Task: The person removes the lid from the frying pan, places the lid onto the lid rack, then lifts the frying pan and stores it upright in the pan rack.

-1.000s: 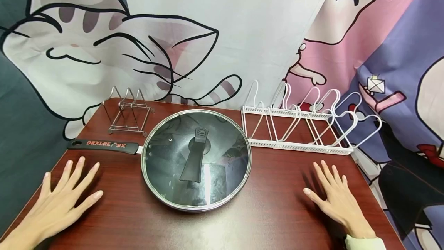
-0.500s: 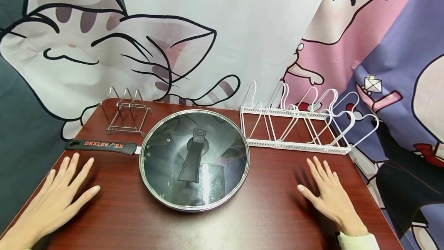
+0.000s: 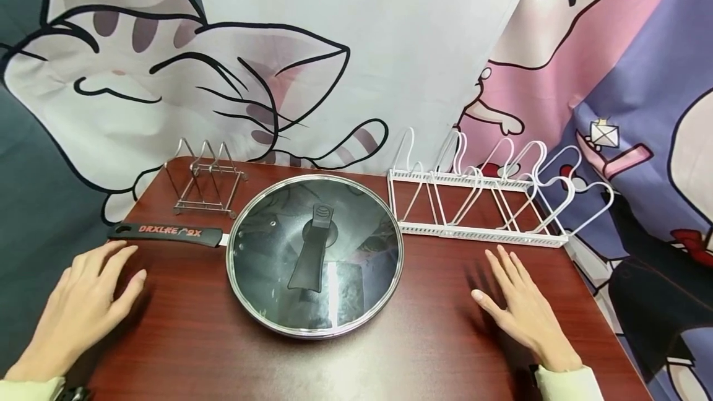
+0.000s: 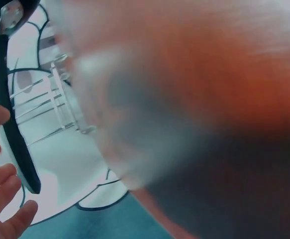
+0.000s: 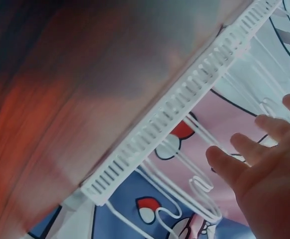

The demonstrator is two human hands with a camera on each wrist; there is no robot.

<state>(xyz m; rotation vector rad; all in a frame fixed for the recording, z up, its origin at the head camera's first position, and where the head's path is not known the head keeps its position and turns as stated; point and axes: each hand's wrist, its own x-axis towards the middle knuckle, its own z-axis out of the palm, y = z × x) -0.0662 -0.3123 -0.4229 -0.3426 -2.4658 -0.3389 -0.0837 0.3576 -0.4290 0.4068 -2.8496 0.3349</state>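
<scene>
At the near left of the table (image 3: pixel 418 339), the left hand (image 3: pixel 83 302) is held just short of the free end of the pan handle (image 3: pixel 167 234), its fingers slightly bent and parted, with nothing gripped. Whether the handle is brushed by a fingertip cannot be told. Over on the right, the right hand (image 3: pixel 523 314) is held out before the white rack (image 3: pixel 484 236), fingers extended and spread, thumb set wide, nothing pinched. A shadow is cast beside it on the wood, and the rack's front rail is seen just beyond the fingertips.

Between the two hands, well apart from the right, the lidded pan (image 3: pixel 356 252) is set flat on the table, its handle pointed left. The pan is covered by a glass lid (image 3: pixel 267 271), rimmed in metal and topped by an upright-set black grip (image 3: pixel 311 255). Behind the handle, a small metal rack (image 3: pixel 203 206) is stood near the table's back left corner. The white rack is placed at the back right, its left end close by the lid. Behind everything, a cartoon-printed cloth (image 3: pixel 390 67) is hung.
</scene>
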